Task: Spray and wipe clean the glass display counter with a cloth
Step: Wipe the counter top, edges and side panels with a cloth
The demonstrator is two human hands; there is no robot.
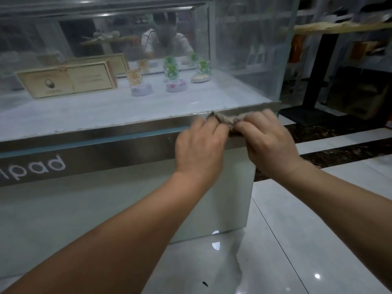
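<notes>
Cloth [229,120] bunched lengthwise along the counter's [106,132] front rim, near its right corner. My left hand [199,145] pinches one end, my right hand [270,145] grips the other, and the glass [84,107] rises just beyond.

We grip a crumpled grey cloth [229,120] with our left hand [199,145] and right hand [273,145], against the metal front band of the glass display counter [95,133], near its right corner; inside the counter stand a wooden box [67,80] and small patterned bottles [170,70]

Glass counter [148,66] ahead; open floor [318,209] right
</notes>
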